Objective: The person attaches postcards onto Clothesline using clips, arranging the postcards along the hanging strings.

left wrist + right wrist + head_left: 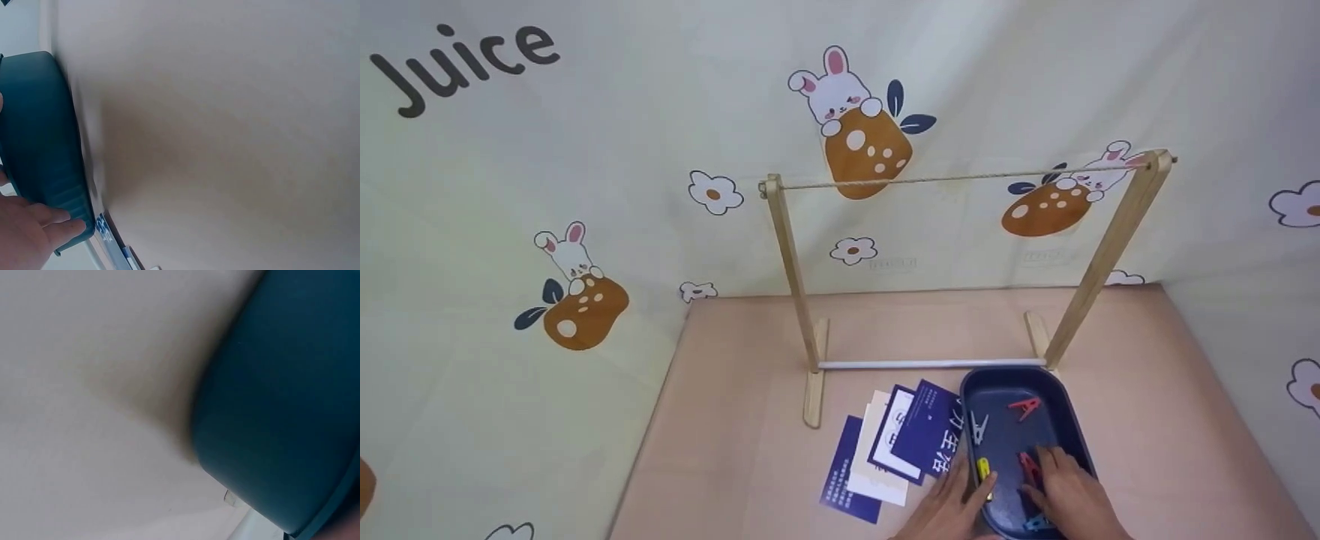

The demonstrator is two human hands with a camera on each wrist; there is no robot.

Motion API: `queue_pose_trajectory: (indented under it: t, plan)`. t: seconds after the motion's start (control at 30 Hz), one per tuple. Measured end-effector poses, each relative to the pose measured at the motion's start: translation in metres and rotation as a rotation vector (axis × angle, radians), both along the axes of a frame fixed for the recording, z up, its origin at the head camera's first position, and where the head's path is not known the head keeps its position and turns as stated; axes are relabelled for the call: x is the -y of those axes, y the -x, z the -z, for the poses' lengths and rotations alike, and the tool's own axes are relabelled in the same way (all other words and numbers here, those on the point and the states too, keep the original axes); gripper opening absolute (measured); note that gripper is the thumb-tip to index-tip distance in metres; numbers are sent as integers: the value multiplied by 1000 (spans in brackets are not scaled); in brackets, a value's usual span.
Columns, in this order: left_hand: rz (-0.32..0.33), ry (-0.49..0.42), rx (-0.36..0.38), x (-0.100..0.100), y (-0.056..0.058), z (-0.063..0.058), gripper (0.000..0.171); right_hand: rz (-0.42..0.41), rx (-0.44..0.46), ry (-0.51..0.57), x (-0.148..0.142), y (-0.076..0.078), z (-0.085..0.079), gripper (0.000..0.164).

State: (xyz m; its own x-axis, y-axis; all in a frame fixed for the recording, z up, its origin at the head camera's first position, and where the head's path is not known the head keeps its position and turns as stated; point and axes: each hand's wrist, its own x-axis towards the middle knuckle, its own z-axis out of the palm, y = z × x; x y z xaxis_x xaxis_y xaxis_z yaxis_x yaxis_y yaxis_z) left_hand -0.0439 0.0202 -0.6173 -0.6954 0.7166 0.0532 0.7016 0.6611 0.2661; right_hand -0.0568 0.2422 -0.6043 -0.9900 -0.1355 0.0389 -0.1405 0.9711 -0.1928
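A dark blue tray (1006, 390) stands at the front right, holding several small clips. My left hand (945, 506) grips its left wall, thumb over the rim beside a yellow clip (984, 469). In the left wrist view, fingers (59, 230) of that hand lie along the tray's outer side (39, 124). Inside the tray, my right hand (1072, 491) has thumb and fingers around a red clip (1028, 466). A blue clip (1037, 521) lies below that hand. Farther back are a white clip (979, 429) and another red clip (1024, 408). The right wrist view shows mainly the tray's side (275, 399).
Overlapping blue and cream cards (877, 491) lie left of the tray. Behind stands a wooden frame (791, 277) with a rope (960, 178) strung between its posts and a white bar (930, 364) low down. A printed cloth (720, 90) covers the walls behind the pink tabletop (720, 420).
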Motion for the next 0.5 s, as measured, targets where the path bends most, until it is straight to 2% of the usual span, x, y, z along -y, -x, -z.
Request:
queue_pose_trajectory:
  t: [0.1,0.2,0.37,0.5]
  plan:
    - [4,-20,37,-1,1,1,73,-16,-81,-18,1,-1,3,59]
    - [-13,-43,109,-1,1,0,72,-21,-101,-26,2,-1,5,54]
    - [-40,-47,197,-1,0,-1,72,14,33,-12,3,2,2,45]
    - [-47,-44,217,-1,1,-1,72,65,156,33,3,4,0,40]
